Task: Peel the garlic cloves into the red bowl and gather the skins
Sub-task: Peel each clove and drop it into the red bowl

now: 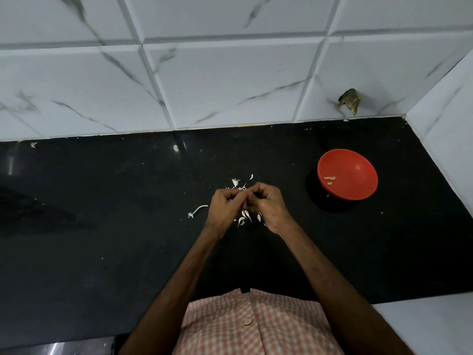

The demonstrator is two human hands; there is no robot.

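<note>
My left hand (226, 204) and my right hand (267, 202) meet over the middle of the black counter (102, 226), fingertips pinched together on a small garlic clove that is mostly hidden between them. White garlic skins (238, 182) lie scattered just beyond the fingers, and more garlic pieces (245, 217) lie below, between the wrists. A dry white garlic stem (198, 210) rests to the left of my left hand. The red bowl (347, 174) sits to the right, holding a few peeled cloves (329, 178).
White marble-look wall tiles (230, 80) run behind the counter, with a side wall (445, 129) at the right. A brownish scrap (349, 101) sticks to the wall above the bowl. A white ledge (430, 324) borders the counter at lower right.
</note>
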